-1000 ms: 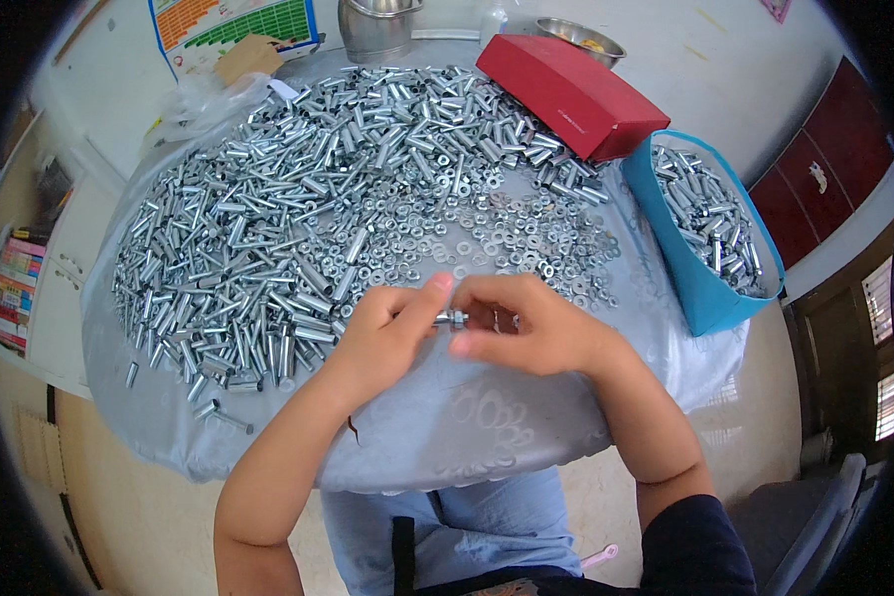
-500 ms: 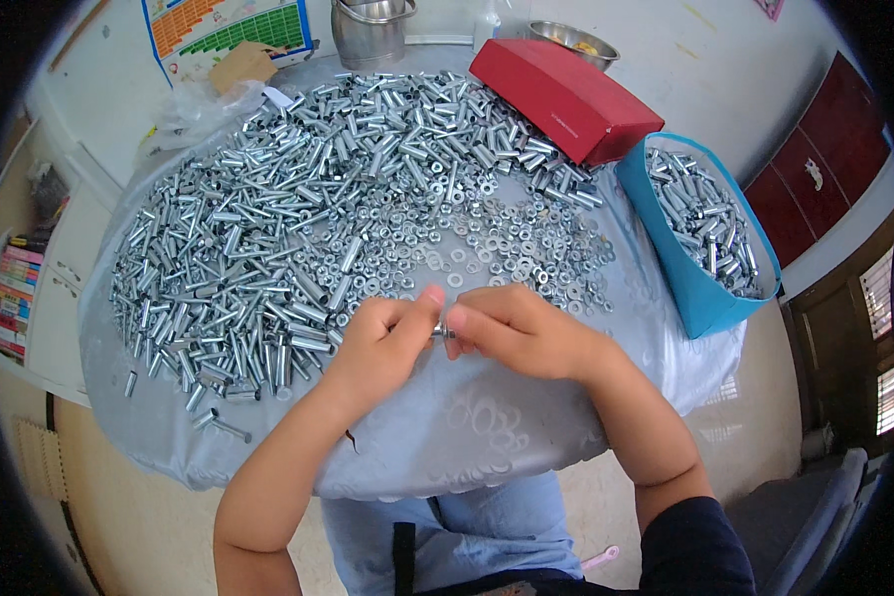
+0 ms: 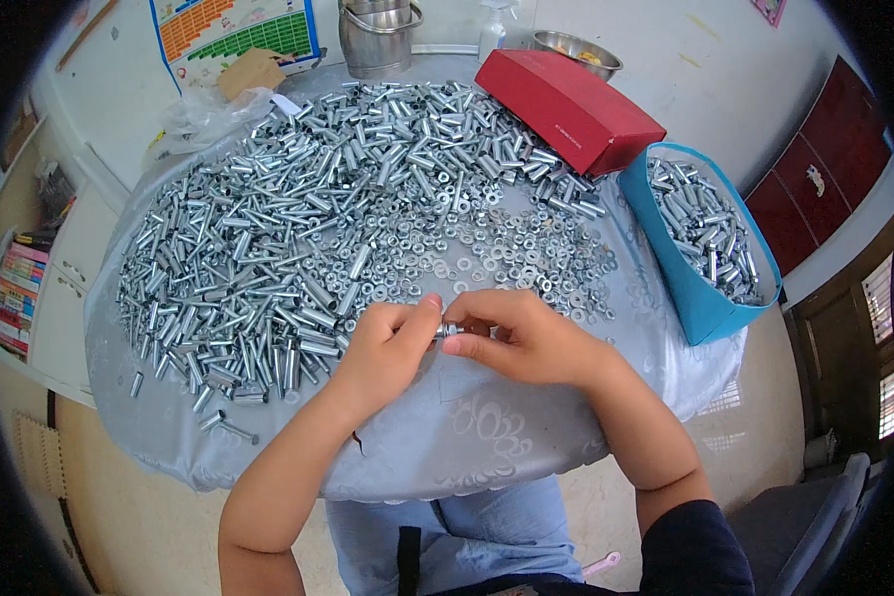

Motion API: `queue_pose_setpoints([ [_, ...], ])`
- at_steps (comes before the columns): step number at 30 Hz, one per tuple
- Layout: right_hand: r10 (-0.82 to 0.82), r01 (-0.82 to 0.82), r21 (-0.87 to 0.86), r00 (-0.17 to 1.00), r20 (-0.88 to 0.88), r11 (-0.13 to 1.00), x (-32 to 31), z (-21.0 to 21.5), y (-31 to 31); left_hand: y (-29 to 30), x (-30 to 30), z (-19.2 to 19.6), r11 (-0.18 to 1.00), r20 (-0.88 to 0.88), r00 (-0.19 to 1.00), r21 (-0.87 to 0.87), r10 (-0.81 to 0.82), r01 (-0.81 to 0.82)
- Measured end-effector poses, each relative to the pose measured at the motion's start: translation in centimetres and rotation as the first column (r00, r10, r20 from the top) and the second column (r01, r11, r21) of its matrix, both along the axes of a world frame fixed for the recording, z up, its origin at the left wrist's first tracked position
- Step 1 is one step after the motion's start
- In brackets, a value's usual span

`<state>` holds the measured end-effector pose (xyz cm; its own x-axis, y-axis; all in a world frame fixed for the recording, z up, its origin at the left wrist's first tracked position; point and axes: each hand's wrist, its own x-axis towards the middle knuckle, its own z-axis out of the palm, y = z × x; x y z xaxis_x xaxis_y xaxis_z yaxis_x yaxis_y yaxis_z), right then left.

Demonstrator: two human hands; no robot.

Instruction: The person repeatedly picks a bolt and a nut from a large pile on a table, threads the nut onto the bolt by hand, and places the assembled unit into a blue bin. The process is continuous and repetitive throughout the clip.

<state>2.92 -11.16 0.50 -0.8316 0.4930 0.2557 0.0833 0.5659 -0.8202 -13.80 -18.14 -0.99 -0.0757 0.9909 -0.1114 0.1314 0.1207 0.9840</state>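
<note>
While fingertips meet, both hands, left hand (image 3: 387, 343) and right hand (image 3: 526, 338), pinch a bolt (image 3: 449, 329).

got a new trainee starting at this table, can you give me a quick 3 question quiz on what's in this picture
1. True or false: the left hand and the right hand pinch one small metal part between them.
2. The blue bin holding metal parts stands on which side of the person? A) left B) right C) behind the red box
3. Fill in: the loose washers lie on the grey ____.

Key:
1. True.
2. B, to the right, below the red box.
3. Tablecloth.
</note>
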Motion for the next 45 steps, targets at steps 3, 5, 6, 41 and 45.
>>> queue_pose_setpoints([
  [3, 0.046, -0.044, -0.034, 0.997, 0.061, 0.998, -0.2, 0.1, 0.0, -0.3, 0.0, -0.3, 1.0, -0.031, 0.999, 0.014, 0.026, -0.025],
  [5, 0.06, -0.047, -0.177, 0.996, 0.066, 0.983, -0.1, 0.2, -0.3, -0.2, 0.0, -0.5, 0.999, -0.058, 0.998, 0.039, 0.035, -0.033],
  [6, 0.066, -0.048, -0.248, 0.996, 0.067, 0.968, -0.1, 0.2, -0.4, -0.2, 0.0, -0.6, 0.998, -0.081, 0.996, 0.057, 0.037, -0.033],
  [41, -0.804, 0.846, 0.126, 0.532, -0.266, 0.519, 8.0, -3.2, 11.7, 1.0, -0.7, -1.1, 0.904, 0.151, 0.967, 0.349, 0.206, -0.247],
  [45, -0.793, 0.788, 0.329, 0.588, -0.156, 0.52, 7.5, -4.7, 12.3, 1.1, -0.9, -0.8, 0.902, 0.166, 0.96, 0.337, 0.226, -0.271],
])
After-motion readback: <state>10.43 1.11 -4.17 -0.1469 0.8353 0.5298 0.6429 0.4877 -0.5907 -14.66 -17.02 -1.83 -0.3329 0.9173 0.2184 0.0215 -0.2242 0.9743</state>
